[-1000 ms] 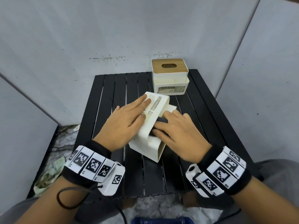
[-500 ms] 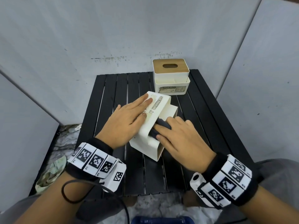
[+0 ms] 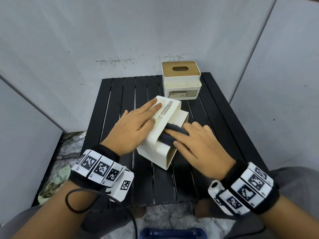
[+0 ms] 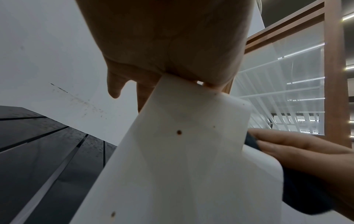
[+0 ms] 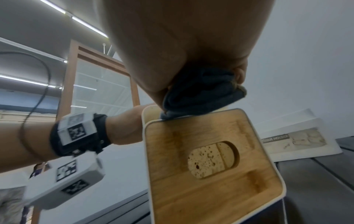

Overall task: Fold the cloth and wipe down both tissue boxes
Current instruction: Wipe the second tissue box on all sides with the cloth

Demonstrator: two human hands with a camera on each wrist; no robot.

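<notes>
A white tissue box (image 3: 155,152) lies on its side in the middle of the black slatted table (image 3: 120,94). Its wooden lid (image 5: 210,166) faces right. My left hand (image 3: 138,125) lies flat on the box's upper face with its fingers straight, and its palm rests on the box's corner (image 4: 182,151). My right hand (image 3: 195,144) holds a folded dark grey cloth (image 3: 170,138) between thumb and fingers and presses it against the box's stepped right side. The bunched cloth (image 5: 203,94) sits just above the lid's rim. A second tissue box (image 3: 181,80) stands upright at the back right.
Grey panel walls close in the table at the back and on both sides. A crumpled greenish cloth (image 3: 51,185) lies on the floor to the left. A blue object (image 3: 172,233) shows at the bottom edge. Bare slats lie to the left and in front of the box.
My right hand has slid the cloth a short way toward me along the box's side. The left hand has stayed flat on top of the box.
</notes>
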